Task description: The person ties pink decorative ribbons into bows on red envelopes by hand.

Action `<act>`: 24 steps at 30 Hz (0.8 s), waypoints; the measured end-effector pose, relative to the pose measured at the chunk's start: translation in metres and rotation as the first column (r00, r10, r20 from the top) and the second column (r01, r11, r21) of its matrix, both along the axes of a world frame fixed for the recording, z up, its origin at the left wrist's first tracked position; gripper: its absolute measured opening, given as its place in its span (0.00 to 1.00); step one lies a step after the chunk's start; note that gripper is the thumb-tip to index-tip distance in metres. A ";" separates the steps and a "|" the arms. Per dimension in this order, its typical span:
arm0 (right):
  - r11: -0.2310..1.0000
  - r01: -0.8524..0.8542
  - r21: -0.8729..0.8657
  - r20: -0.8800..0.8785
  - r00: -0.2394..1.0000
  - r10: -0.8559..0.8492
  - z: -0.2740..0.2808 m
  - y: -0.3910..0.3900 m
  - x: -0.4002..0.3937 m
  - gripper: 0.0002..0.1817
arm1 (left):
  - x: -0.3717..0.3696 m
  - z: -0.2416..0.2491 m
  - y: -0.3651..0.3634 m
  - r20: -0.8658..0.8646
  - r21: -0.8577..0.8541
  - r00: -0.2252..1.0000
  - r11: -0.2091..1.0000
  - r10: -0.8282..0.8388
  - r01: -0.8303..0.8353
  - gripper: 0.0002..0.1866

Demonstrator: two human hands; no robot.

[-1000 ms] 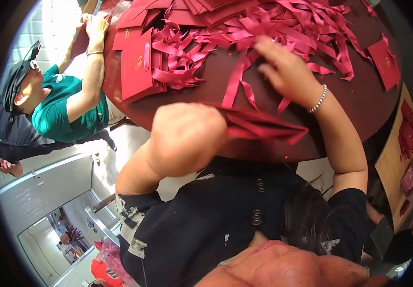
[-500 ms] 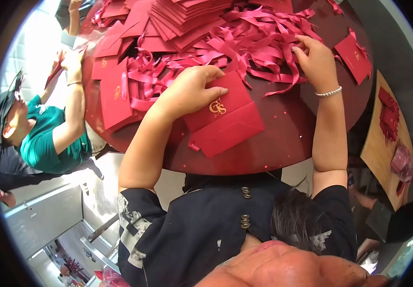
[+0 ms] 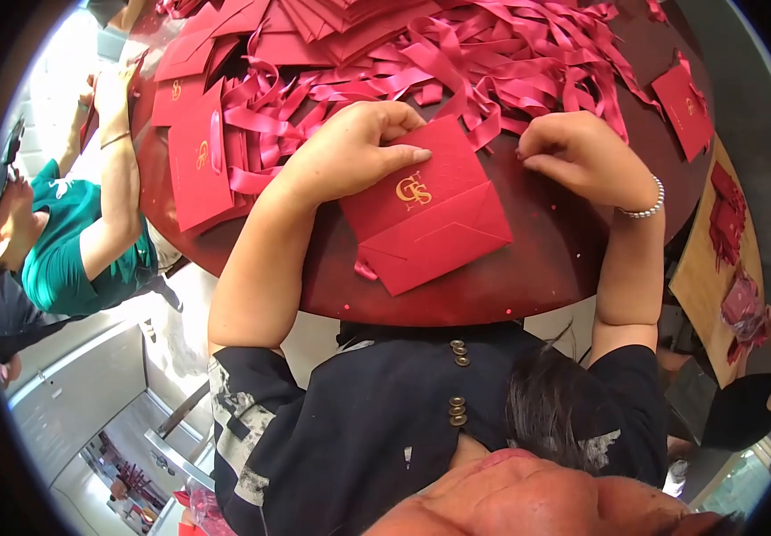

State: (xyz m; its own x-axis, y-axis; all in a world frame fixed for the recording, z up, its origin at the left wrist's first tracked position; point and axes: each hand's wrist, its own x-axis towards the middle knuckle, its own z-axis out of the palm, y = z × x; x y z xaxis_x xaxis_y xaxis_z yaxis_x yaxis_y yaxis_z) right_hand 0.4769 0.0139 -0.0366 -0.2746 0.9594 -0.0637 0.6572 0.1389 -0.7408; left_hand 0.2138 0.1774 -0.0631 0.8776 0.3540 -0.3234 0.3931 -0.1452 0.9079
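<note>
My left hand [image 3: 354,152] is closed on the upper left side of a small red paper bag [image 3: 457,228], thumb on its front. The bag lies flat and tilted, with gold lettering and a folded bottom. A bit of pink ribbon [image 3: 365,270] sticks out at its lower left corner. To the right of the bag, my right hand [image 3: 582,156] is curled, its thumb and fingers pinched together. What they hold, if anything, I cannot make out. A loose heap of pink ribbons [image 3: 492,62] lies just beyond both hands.
Stacked red bags [image 3: 336,36] stand behind the ribbons, and more bags [image 3: 200,165] lie left. Another bag [image 3: 684,107] sits at the right edge of the round table [image 3: 457,308]. A person in green [image 3: 82,232] works at left; another person [image 3: 756,393] is at a wooden table [image 3: 707,295].
My right hand has drawn back from the ribbon heap towards me, and its fingers have closed into a pinch. My left hand still holds the bag in nearly the same place.
</note>
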 end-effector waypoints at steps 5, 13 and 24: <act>0.938 0.204 -0.281 -0.460 0.829 -0.318 0.002 0.000 -0.024 0.03 | -0.004 -0.008 -0.001 0.080 0.014 0.997 1.000 0.018 -0.019 0.18; 0.964 0.151 0.219 -0.248 0.964 -0.095 -0.016 0.014 -0.044 0.08 | -0.003 0.001 -0.001 0.062 0.036 0.998 0.999 0.005 -0.008 0.20; 0.901 0.255 0.351 -0.148 0.965 -0.215 -0.023 0.008 -0.067 0.08 | 0.000 0.012 -0.019 0.104 0.195 0.994 0.981 -0.012 -0.009 0.14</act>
State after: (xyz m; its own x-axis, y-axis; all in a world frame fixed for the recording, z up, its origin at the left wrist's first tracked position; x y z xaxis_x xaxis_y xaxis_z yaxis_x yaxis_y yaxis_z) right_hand 0.4097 0.0219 -0.0596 -0.0246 0.9477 0.3183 0.6265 0.2627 -0.7338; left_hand 0.2141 0.1582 -0.0512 0.9036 0.3995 -0.1548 0.2970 -0.3236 0.8984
